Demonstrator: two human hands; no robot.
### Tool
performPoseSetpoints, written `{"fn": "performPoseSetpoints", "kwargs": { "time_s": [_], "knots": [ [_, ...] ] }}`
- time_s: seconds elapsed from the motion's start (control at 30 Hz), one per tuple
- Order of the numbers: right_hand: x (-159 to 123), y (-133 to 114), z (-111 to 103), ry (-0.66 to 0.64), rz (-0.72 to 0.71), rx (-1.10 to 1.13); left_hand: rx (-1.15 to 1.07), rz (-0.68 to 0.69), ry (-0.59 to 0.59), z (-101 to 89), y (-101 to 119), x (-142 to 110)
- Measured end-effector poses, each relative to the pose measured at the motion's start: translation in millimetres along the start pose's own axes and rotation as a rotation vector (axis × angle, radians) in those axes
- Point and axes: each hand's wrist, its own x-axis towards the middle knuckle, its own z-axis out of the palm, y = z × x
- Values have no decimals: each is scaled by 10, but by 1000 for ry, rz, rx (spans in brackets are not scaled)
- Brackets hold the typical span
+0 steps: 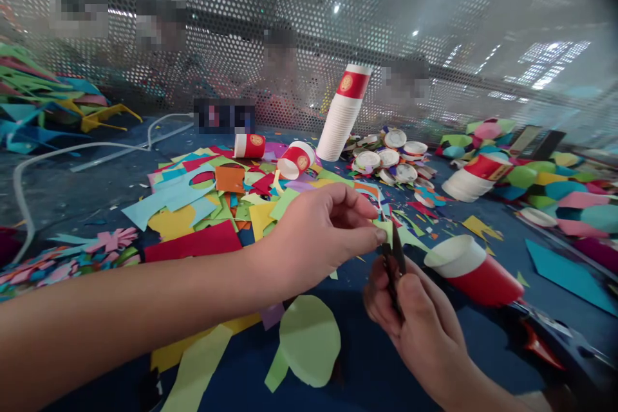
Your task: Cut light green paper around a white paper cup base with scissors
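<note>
Two hands, left [313, 241] pinching, right [419, 315] curled

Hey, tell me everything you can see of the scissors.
The scissors have dark, metal-looking blades, slightly apart, pointing upward in the picture. The right hand grips them, hiding most of the handles. The blades stand right by a small light green paper piece pinched in the left hand; contact is unclear.

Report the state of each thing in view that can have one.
Left grip: pinching small green paper
Right grip: closed around scissors
Scissors: blades slightly apart
Tall cup stack: nested, standing, leaning in view
Nearest cup: lying on its side
Round green paper: cut, lying flat
Teal sheet: flat
</note>
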Motion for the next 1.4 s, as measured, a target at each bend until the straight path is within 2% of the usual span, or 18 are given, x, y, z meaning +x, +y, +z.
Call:
{"fn": "performPoseSetpoints", "kwargs": {
  "time_s": [0.5,1.4],
  "knots": [
    [13,11,16,11,-22,-12,-4,-33,22,20,54,12],
    [39,-22,37,14,-29,8,26,1,-2,1,15,2]
  ]
}}
